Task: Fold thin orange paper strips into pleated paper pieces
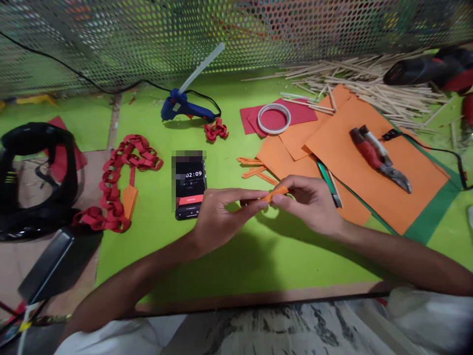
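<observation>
While both forearms reach in over the green mat point(229, 256), the left hand point(218, 217) and right hand point(310, 202) meet fingertip to fingertip, pinching an orange paper strip point(275, 193) beside the phone point(189, 186).

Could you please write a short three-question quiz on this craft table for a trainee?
1. True or false: both hands pinch the orange paper strip.
2. What lies on the large orange sheet? A) glue gun B) red-handled snips C) tape roll
3. Which side of the phone is the red paper chain on in the picture?

Key:
1. True; left hand and right hand hold it above the green mat.
2. B, the red-handled snips.
3. The left.
</observation>
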Demonstrator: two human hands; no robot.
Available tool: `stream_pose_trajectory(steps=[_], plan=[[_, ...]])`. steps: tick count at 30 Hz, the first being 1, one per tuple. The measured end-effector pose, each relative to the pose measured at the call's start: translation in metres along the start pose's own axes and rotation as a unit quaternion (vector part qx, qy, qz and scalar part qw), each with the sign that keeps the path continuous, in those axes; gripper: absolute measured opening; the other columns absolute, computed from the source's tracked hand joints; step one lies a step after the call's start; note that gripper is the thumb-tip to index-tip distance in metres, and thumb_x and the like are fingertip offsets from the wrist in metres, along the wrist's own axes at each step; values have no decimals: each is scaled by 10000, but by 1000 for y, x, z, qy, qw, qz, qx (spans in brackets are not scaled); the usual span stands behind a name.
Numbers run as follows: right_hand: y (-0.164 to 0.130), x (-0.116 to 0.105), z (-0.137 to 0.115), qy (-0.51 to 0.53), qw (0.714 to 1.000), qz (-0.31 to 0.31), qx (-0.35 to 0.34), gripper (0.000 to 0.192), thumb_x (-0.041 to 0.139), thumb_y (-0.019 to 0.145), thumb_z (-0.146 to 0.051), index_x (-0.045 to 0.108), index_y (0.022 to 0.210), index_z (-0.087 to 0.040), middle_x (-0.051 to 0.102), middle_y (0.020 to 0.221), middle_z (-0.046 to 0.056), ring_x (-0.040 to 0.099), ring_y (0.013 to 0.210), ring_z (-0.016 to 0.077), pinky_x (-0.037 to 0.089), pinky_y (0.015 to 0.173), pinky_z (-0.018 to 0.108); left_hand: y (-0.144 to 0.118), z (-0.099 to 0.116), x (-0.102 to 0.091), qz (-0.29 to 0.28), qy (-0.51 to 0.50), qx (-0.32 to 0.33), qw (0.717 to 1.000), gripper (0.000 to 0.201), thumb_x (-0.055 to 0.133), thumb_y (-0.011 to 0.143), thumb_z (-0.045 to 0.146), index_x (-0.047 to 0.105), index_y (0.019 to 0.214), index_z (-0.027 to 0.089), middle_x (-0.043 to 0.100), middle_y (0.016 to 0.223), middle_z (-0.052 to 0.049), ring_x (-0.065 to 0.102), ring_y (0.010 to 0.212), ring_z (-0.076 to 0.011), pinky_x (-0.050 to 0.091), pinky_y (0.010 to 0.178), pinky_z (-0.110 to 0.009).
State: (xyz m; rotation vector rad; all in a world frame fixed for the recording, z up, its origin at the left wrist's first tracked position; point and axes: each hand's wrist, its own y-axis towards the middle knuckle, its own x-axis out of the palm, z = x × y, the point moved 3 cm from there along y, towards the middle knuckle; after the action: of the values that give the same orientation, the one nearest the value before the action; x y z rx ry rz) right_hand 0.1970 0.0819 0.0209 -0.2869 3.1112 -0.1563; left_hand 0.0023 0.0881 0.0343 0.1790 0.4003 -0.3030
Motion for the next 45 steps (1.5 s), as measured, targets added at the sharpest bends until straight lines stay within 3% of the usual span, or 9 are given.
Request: stream_pose_trajectory(steps=[20,33,45], plan=[[-1,0,-4,12,1000,-12,9,248,766,841,-436,710,752,-212,731,698,9,674,648,133,534,630,262,-1,-1,1,-5,14,16,1000,144,786,866,349,803,996,291,799,873,18,758,725,-150,609,703,-232],[-1,-10,-2,-2,998,56,-1,197,764,849,-407,707,752,-246,718,692,-1,679,634,147,546,585,273,-1,-2,-6,18,71,43,996,167,805,842,343,806,1000,290,799,945,9,758,738,-152,611,681,-226],[-2,-12,-2,16,998,56,-12,141,768,852,-371,725,758,-276,714,721,-16,689,653,149,566,635,295,2,1,-7,20,-7,35,999,166,812,841,241,798,989,314,795,859,49,756,706,-128,625,666,-218]])
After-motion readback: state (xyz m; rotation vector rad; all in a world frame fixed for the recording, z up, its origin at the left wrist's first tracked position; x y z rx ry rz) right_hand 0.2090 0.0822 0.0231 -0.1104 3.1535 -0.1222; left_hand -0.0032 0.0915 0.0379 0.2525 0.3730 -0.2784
